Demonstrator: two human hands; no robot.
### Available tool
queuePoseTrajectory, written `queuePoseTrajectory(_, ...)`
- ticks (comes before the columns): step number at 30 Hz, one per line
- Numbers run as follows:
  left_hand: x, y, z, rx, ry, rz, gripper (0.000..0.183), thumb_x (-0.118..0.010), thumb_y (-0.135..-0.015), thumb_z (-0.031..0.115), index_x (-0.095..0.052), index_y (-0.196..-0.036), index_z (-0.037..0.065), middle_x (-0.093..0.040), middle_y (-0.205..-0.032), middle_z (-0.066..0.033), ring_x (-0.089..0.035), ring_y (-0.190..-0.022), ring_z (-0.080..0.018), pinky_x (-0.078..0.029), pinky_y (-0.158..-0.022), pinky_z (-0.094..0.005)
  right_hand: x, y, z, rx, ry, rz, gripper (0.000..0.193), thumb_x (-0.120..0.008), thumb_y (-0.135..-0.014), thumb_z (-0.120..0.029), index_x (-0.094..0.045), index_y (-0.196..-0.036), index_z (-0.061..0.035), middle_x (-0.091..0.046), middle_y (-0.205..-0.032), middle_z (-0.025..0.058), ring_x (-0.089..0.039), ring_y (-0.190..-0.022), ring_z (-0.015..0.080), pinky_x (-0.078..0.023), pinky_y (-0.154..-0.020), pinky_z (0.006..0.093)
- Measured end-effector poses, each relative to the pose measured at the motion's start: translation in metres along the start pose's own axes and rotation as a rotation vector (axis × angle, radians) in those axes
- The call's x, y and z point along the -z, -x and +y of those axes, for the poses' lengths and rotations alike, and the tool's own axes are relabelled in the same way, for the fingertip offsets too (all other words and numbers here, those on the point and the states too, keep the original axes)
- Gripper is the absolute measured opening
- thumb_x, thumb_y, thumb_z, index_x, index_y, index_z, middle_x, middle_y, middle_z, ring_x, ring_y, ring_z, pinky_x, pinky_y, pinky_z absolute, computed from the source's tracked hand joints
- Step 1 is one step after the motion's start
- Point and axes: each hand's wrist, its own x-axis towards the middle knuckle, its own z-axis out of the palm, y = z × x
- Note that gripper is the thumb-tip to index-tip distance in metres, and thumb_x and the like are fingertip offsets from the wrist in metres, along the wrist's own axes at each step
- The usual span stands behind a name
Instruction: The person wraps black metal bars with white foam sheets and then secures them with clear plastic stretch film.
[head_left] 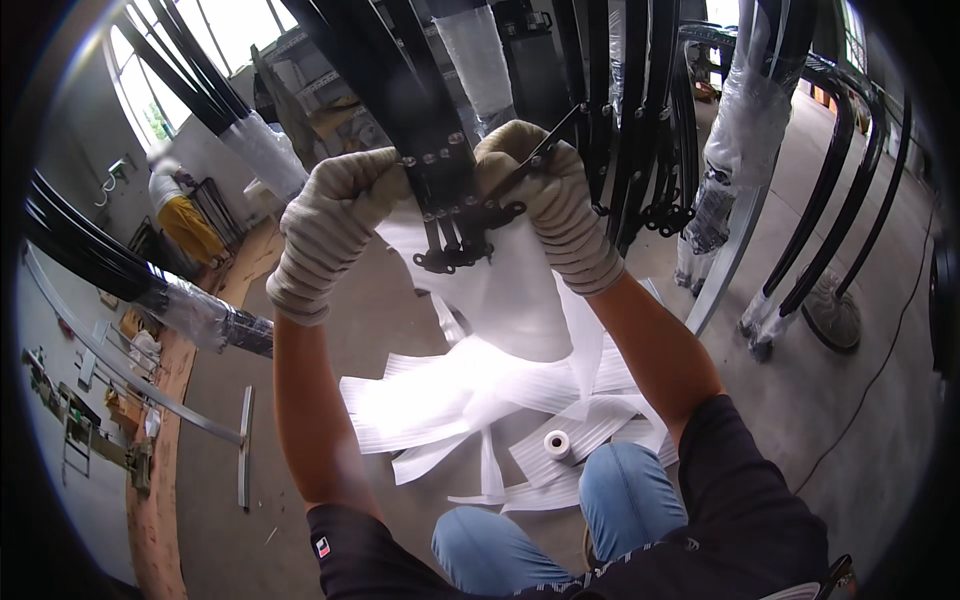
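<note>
Bars [438,182], likely stiff, weighty, slick | left hand [335,215], right hand [555,195] gripping opposite edges | grab above end lugs [436,262]!

You're in an industrial workshop, by the look of it one for metal parts.
Black metal bars [440,165] with bolted ends hang before you, and plastic-wrapped bundles of black tubing [85,245] stand out on your left. White packing sheets [420,400] lie across the bare grey floor [225,550] by your knees; beyond, you have storage shelves [312,82], tall windows [140,95] and another person [183,215] beside dark metal frames.
</note>
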Motion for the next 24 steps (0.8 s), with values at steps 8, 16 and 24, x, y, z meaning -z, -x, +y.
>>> queuePoseTrajectory(8, -0.037, 0.005, 0.014, -0.465, -0.188, 0.339, 0.018, -0.056, -0.078, 0.003, -0.060, -0.096, 0.001, -0.064, -0.086, -0.0088, -0.061, -0.078, -0.0136, -0.050, -0.071, -0.0209, -0.029, 0.027, 0.007, 0.206, 0.527, 0.298, 0.013, -0.066, -0.076, -0.012, -0.060, -0.085, -0.0041, -0.060, -0.073, -0.0002, -0.053, -0.064, 0.0043, -0.046, -0.059, 0.0175)
queuePoseTrajectory(16, -0.104, 0.016, 0.067, -0.690, -0.530, 0.536, 0.025, -0.048, -0.081, -0.003, -0.054, -0.105, 0.003, -0.060, -0.102, -0.0125, -0.056, -0.099, -0.0197, -0.044, -0.089, -0.0302, -0.046, 0.069, 0.006, 0.034, 0.548, 0.412, 0.010, -0.064, -0.077, -0.013, -0.057, -0.079, -0.0061, -0.055, -0.071, -0.0009, -0.048, -0.068, 0.0035, -0.041, -0.063, 0.0187)
queuePoseTrajectory(24, -0.096, 0.004, 0.053, -0.610, -0.630, 0.406, 0.039, -0.057, -0.069, -0.008, -0.049, -0.107, -0.005, -0.058, -0.101, -0.0107, -0.058, -0.082, -0.0105, -0.046, -0.074, -0.0203, -0.035, 0.100, 0.015, -0.021, 0.833, 0.587, 0.018, -0.064, -0.078, -0.021, -0.059, -0.081, -0.0045, -0.052, -0.067, -0.0022, -0.043, -0.061, 0.0048, -0.038, -0.058, 0.0208)
